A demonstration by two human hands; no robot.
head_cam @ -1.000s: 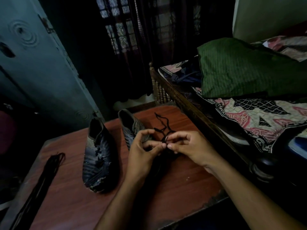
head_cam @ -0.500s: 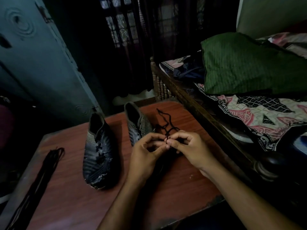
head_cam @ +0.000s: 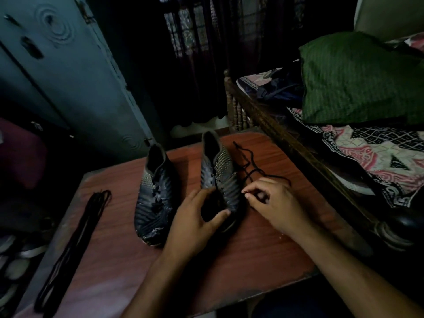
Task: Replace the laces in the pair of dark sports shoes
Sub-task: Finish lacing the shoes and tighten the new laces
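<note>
Your left hand [head_cam: 197,216] cups the toe end of the right-hand shoe [head_cam: 220,177], thumb and fingers curved round its ribbed, slightly glossy upper, while your right hand [head_cam: 273,203] pinches the tip of a thin black lace [head_cam: 250,166] between thumb and forefinger, just beside the eyelets. That lace is soft and limp and trails loosely across the reddish wood-grain tabletop [head_cam: 252,249] behind your hand; it will likely flop and snag, so hold it right at the stiffer tip. The shoe looks light but flexible, so brace it near the eyelet row, not the heel. The other shoe [head_cam: 156,193] stands just to the left, laced, its toe scuffed. A long bundle of dark laces [head_cam: 75,244] lies well apart near the left edge.
</note>
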